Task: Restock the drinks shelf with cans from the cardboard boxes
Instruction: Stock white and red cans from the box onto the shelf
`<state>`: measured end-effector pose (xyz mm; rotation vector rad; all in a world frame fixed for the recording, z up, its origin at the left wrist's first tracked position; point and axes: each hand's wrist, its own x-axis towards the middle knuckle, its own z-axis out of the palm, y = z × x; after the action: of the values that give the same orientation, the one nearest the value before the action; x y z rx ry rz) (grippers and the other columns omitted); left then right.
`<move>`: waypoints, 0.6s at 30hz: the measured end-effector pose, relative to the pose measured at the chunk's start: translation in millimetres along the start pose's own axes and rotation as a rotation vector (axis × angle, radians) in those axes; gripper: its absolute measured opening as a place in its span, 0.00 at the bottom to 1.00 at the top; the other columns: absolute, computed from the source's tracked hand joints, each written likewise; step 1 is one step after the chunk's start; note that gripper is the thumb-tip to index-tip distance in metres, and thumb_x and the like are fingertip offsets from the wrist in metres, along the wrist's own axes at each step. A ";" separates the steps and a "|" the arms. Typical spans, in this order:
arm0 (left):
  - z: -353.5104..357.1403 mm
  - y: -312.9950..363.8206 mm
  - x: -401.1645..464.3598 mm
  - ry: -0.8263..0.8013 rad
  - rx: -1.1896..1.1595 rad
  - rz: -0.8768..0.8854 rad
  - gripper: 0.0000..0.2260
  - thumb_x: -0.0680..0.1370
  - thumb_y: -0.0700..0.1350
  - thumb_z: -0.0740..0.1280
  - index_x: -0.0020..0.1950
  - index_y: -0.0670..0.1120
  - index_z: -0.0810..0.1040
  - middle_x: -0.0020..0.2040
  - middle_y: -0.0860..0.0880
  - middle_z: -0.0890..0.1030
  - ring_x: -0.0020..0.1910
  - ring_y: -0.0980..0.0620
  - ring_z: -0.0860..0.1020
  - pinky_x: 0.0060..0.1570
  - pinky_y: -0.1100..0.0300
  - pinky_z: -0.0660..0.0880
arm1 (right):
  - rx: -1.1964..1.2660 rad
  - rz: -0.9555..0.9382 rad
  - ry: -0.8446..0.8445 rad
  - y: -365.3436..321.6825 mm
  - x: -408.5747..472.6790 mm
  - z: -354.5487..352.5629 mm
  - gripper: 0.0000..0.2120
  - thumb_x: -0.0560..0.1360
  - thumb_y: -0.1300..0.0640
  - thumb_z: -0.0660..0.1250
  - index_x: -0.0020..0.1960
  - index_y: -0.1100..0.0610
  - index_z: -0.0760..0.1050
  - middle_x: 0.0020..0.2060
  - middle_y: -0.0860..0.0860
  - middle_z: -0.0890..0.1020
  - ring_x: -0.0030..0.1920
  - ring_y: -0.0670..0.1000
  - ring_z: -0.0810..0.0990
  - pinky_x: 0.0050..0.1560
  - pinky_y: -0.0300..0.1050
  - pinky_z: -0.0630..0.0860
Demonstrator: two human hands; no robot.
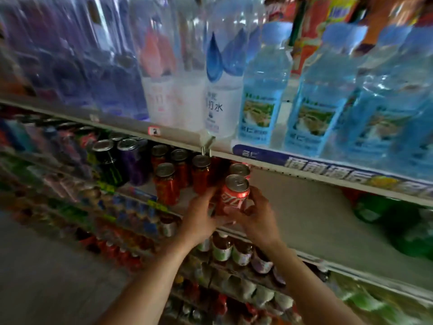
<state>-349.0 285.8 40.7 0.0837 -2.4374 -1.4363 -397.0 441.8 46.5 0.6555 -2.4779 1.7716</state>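
We face a shop shelf [311, 221] of drinks, with water bottles [264, 90] on the tier above and a bare stretch of board to the right. Near its front edge stands a red cola can [235, 193], just in front of a second red can [239, 170] and beside darker red cans [165, 181] on its left. Our left hand [199, 219] and right hand [256, 216] reach up from below with forearms angled inward, and both grip the front can, fingers curled round its sides.
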 end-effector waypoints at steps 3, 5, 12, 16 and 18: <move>7.0 -6.8 -1.5 -0.047 0.012 -0.028 0.35 0.66 0.60 0.74 0.69 0.49 0.71 0.60 0.55 0.81 0.59 0.61 0.79 0.57 0.66 0.76 | -0.038 0.029 0.011 12.2 2.4 4.1 0.27 0.65 0.52 0.81 0.58 0.43 0.72 0.42 0.35 0.81 0.37 0.35 0.81 0.35 0.27 0.71; 7.9 -12.1 -1.8 -0.069 0.026 -0.039 0.34 0.67 0.59 0.73 0.70 0.50 0.70 0.61 0.53 0.81 0.61 0.58 0.79 0.58 0.58 0.77 | -0.032 0.038 0.021 20.0 0.6 6.7 0.28 0.64 0.51 0.81 0.60 0.46 0.73 0.45 0.39 0.83 0.39 0.38 0.82 0.36 0.31 0.75; 6.1 -15.5 2.0 -0.161 0.053 -0.044 0.33 0.75 0.47 0.73 0.76 0.50 0.63 0.69 0.53 0.75 0.68 0.58 0.72 0.65 0.64 0.71 | -0.054 0.100 -0.044 25.7 -1.4 1.1 0.32 0.62 0.48 0.82 0.62 0.49 0.73 0.48 0.40 0.82 0.39 0.35 0.82 0.35 0.28 0.74; 5.6 -13.9 2.1 -0.227 0.066 -0.067 0.35 0.75 0.51 0.71 0.78 0.52 0.58 0.72 0.55 0.70 0.71 0.59 0.68 0.66 0.69 0.65 | -0.127 0.128 -0.161 28.3 -2.3 -9.0 0.30 0.63 0.41 0.79 0.61 0.48 0.75 0.47 0.40 0.82 0.42 0.37 0.81 0.39 0.28 0.75; 6.1 -15.5 3.2 -0.223 0.114 -0.058 0.36 0.75 0.52 0.71 0.78 0.52 0.57 0.75 0.52 0.66 0.73 0.56 0.65 0.70 0.63 0.63 | -0.122 0.134 -0.156 28.3 -2.5 -9.5 0.29 0.63 0.40 0.79 0.60 0.47 0.75 0.47 0.40 0.82 0.43 0.39 0.82 0.40 0.30 0.77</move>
<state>-355.5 282.5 25.3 0.0205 -2.7178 -1.3971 -406.7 458.7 23.8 0.6567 -2.7688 1.6508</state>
